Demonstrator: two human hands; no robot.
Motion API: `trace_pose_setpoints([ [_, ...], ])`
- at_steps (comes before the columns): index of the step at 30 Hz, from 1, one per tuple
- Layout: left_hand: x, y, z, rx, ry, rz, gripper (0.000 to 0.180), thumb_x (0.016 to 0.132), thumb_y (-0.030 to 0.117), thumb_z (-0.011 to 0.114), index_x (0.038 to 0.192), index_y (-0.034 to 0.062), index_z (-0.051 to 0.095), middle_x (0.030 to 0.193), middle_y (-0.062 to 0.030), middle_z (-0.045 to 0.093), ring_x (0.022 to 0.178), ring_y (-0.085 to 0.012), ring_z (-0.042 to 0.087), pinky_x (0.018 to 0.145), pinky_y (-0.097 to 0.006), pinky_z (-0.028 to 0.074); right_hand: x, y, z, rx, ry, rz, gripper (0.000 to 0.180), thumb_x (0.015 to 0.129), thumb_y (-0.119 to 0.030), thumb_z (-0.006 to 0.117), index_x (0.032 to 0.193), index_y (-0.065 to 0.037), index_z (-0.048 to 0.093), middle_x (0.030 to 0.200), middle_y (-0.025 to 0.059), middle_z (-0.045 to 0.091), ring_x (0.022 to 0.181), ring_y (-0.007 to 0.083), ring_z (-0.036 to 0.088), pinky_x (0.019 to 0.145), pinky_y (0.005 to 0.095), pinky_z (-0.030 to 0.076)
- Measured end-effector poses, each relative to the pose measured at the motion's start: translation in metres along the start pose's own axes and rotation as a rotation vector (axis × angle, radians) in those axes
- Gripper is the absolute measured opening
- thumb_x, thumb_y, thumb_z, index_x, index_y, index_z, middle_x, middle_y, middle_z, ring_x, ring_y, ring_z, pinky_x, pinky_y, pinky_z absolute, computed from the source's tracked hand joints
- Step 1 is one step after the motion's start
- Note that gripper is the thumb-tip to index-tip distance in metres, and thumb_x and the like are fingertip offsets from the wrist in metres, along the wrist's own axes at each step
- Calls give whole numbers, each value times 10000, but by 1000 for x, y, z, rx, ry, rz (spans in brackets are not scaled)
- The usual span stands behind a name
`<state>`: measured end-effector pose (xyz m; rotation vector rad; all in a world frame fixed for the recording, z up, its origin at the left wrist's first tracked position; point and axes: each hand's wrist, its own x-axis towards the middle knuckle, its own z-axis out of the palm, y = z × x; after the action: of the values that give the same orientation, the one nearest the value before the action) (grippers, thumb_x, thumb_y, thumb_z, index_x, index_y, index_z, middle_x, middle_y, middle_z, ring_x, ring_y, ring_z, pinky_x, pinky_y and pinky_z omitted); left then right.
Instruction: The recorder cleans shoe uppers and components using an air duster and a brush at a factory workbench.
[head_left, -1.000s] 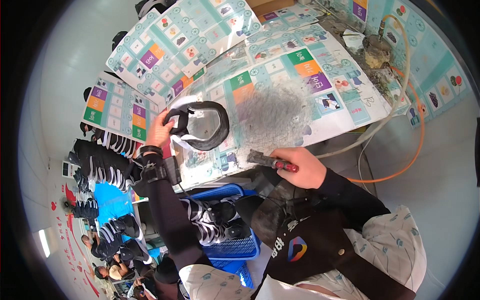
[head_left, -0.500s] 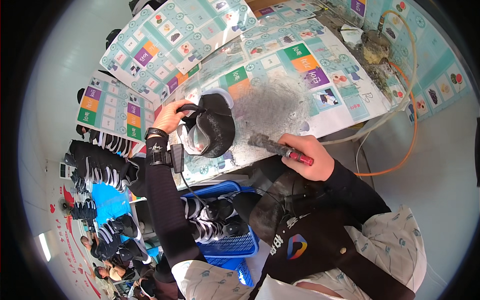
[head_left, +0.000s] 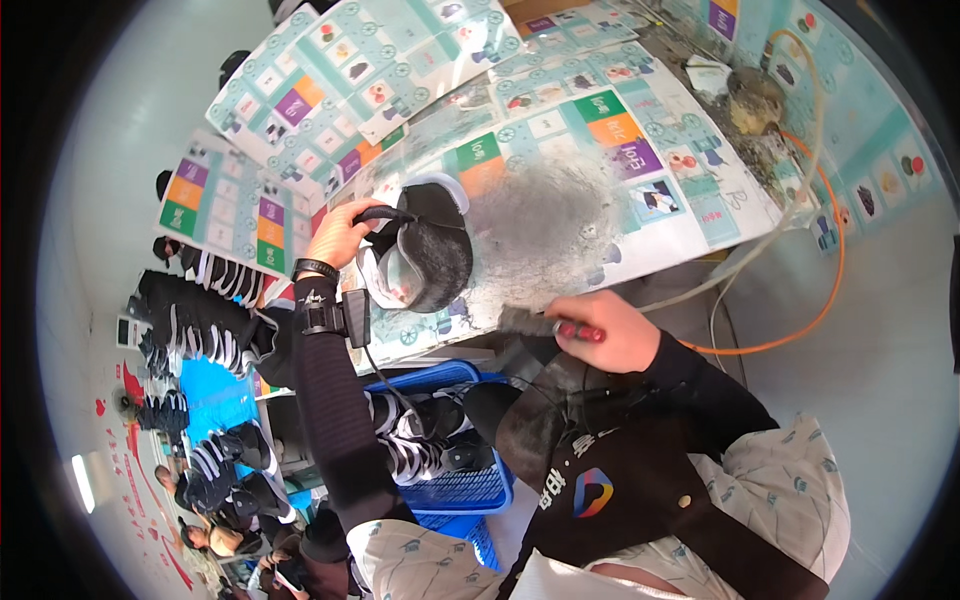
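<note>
- Black, with a pale inside, a shoe upper [head_left: 425, 255] lies near the front edge of the table [head_left: 700, 215], which is covered in printed sheets, beside a grey dusty patch [head_left: 555, 205].
- Left hand [head_left: 340, 232] is closed on the upper's rear rim, thumb and fingers pinching it, tilting it so the opening faces the person.
- Right hand [head_left: 610, 335] is wrapped tight around the red handle of a brush [head_left: 545, 325], held just off the table's front edge, bristle end pointing left toward the upper.
- The step in hand looks like brushing or cleaning the upper; the brush is not touching it yet.
- Next move calls for bringing the bristles up to the upper while the left hand steadies it.
- Left forearm reaches forward, wrist bent; right elbow stays tucked close.
- Blue basket [head_left: 470, 480] of striped uppers sits below the table.
</note>
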<state>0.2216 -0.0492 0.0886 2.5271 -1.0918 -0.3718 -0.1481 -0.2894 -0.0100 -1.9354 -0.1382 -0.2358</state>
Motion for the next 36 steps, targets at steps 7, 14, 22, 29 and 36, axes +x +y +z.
trace_pose_setpoints([
  [7, -174, 30, -25, 153, 436, -17, 336, 936, 140, 652, 1249, 20, 645, 1027, -245, 708, 911, -356, 705, 808, -397, 554, 37, 54, -57, -629, 480, 54, 421, 903, -4, 577, 1323, 1, 606, 1114, 233, 688, 988, 409, 660, 867, 464, 523],
  [14, -440, 19, 133, -965, 752, -618, 369, 1024, 227, 597, 1251, -64, 573, 1002, -190, 719, 863, -412, 767, 711, -408, 622, 53, 48, -70, -949, 472, -9, 669, 832, 95, 613, 1474, 45, 433, 1475, 263, 450, 1427, 439, 406, 1196, 481, 337],
  [22, -526, -146, 37, -646, 1531, -580, 572, 982, 310, 685, 1432, 3, 511, 1174, -176, 704, 991, -318, 713, 795, -459, 567, 52, -11, -6, -610, 144, -166, 449, 857, 78, 619, 1297, -2, 574, 1438, 192, 496, 1416, 408, 432, 1166, 444, 365],
  [29, -375, -73, -210, 327, 1313, -357, 488, 1048, 371, 628, 1371, 6, 597, 1189, -218, 722, 1119, -356, 700, 906, -430, 548, 37, -57, 4, -504, 203, -151, 335, 880, 54, 629, 1208, -15, 621, 1385, 176, 537, 1359, 422, 477, 1130, 430, 404],
  [36, -247, -132, -26, 908, 535, -496, 375, 712, 315, 902, 996, 119, 755, 1075, -84, 655, 1144, -322, 597, 1000, -489, 452, 22, -63, -2, -473, 132, -159, 294, 883, 61, 654, 1165, -22, 646, 1353, 163, 554, 1364, 406, 485, 1116, 442, 420],
])
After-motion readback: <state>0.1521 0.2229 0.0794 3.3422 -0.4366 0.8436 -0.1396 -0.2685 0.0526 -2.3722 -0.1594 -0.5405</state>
